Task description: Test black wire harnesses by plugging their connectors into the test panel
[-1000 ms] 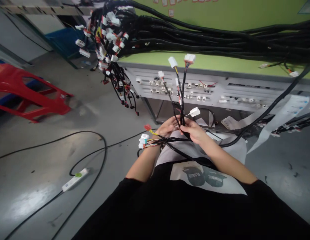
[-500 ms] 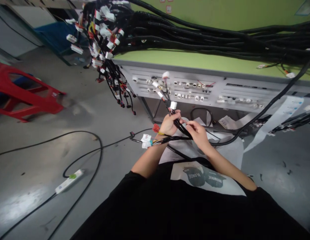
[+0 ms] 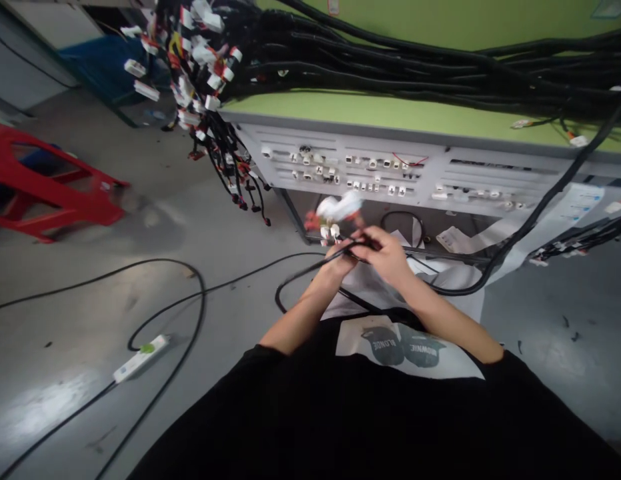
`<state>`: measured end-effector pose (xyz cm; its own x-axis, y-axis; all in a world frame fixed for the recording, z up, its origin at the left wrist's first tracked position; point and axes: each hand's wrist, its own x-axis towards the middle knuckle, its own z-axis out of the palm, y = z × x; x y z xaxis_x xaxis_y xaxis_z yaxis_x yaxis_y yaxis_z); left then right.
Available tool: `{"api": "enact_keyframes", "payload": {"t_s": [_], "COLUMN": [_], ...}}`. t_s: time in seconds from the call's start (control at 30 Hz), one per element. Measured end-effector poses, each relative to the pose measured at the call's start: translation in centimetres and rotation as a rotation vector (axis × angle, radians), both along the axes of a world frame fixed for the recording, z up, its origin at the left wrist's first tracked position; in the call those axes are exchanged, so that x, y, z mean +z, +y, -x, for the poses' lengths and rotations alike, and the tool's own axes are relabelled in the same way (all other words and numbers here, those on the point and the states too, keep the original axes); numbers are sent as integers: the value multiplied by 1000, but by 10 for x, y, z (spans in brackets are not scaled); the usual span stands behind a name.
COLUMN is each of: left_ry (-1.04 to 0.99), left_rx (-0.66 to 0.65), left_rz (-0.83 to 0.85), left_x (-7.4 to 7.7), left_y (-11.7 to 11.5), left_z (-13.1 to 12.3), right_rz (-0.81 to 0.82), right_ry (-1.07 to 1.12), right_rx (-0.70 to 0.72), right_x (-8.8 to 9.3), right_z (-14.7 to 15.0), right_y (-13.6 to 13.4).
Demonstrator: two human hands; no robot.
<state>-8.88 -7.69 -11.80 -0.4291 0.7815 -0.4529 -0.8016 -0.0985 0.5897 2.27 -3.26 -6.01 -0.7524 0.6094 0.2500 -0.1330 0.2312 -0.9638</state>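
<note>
Both my hands meet in front of my chest on a black wire harness [image 3: 310, 270]. My left hand [image 3: 340, 261] is closed on the harness branches, and a blurred cluster of white and red connectors [image 3: 335, 210] sticks up just above it. My right hand [image 3: 387, 253] grips the same black wires from the right, fingers curled round them. The harness trails down in a loop to the left and runs right as a thick black cable [image 3: 535, 213] up to the bench.
A green-topped bench [image 3: 390, 110] carries a thick pile of black harnesses [image 3: 440, 60], with many connectors [image 3: 200, 60] hanging off its left end. Its grey front panel [image 3: 370, 170] holds rows of sockets. A red stool [image 3: 55, 193], a power strip [image 3: 140, 350] and cables lie on the floor.
The connector branches that stood tall above my hands have been drawn down into a blurred bunch just above my left hand. The connectors by my left wrist have moved up with them.
</note>
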Motion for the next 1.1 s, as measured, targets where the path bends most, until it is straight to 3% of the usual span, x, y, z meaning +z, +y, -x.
{"api": "enact_keyframes", "payload": {"t_s": [0.13,0.23,0.4,0.5,0.63,0.77,0.83,1.0,1.1], "left_ry": [-170,-238,-86,13,100,179,226,419,541], "left_rx": [195,265,321,203,-96,-109,-95,-80,-77], "left_rz": [80,65,-104,-274,-357,-309,-299,-291,-282], "left_x": [-13,-8,10,12,8,8,9,14,15], "left_y": [-24,-52,-85,-89,-76,-64,-62,-64,-62], "left_z": [-10,-11,-7,-21,-56,-69,-66,-60,-59], "right_rz": [719,1078,1358,1378,1313,995,769,171,-19], "right_ry": [261,338,370,456,487,352,270,188,153], "right_rx": [-144,-184,-135,-65,18,29,-44,-416,-343], "right_x": [-7,-22,-25,-10,5,5,4,15,33], "right_z": [5,7,12,16,21,17,10,5,20], "right_y": [28,36,28,21,7,3,15,74,103]}}
